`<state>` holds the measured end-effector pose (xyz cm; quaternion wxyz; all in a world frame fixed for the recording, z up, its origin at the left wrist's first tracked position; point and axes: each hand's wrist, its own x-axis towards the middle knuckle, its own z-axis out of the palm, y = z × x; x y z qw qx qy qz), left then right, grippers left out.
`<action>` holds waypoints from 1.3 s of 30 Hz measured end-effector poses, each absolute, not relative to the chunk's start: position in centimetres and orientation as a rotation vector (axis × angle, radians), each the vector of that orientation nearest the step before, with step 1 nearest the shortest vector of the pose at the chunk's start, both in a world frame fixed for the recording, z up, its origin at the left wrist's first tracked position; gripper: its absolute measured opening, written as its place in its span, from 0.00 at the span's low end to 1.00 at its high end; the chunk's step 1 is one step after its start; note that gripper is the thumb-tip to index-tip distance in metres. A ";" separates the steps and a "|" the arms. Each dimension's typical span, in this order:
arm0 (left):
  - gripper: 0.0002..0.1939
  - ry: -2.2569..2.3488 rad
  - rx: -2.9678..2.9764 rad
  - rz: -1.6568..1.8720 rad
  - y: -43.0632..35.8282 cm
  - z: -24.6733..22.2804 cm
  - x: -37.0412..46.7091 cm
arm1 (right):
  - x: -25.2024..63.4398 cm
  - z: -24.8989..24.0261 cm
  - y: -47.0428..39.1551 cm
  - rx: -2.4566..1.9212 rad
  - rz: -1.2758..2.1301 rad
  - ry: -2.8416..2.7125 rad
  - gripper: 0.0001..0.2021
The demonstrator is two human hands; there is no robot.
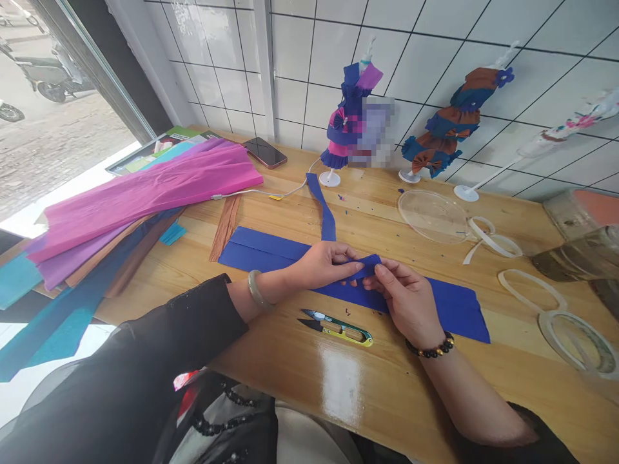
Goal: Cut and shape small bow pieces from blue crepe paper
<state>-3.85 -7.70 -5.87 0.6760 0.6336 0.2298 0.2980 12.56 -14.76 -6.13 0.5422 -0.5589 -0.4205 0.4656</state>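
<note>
Left hand (320, 264) and right hand (410, 298) pinch a small blue piece (370, 261) between fingertips; apparent folding step requires even finger pressure.

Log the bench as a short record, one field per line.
Left hand: pinching small blue piece
Right hand: pinching the same piece
Beneath hands: long blue strip, flat
Nearer the wearer: snips, lying loose
Left side: pile of pink, purple, brown and teal sheets
Back: phone, flat; three white-based stands
</note>
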 end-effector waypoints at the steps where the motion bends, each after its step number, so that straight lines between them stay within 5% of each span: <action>1: 0.16 0.516 1.415 0.667 -7.7 -5.9 -3.8 | 12.5 -6.1 -14.8 -1.342 1.111 -1.044 0.14; 17: 0.15 0.472 1.353 0.691 -7.7 -6.1 -3.7 | 12.0 -5.7 -15.0 -1.351 1.010 -1.148 0.09; 24: 0.14 0.470 1.341 0.689 -7.8 -6.0 -3.6 | 12.1 -5.8 -15.4 -1.321 0.647 -1.378 0.04; 39: 0.09 0.493 1.415 0.814 -8.0 -6.6 -3.3 | 12.5 -5.5 -15.7 -1.254 0.244 -1.665 0.11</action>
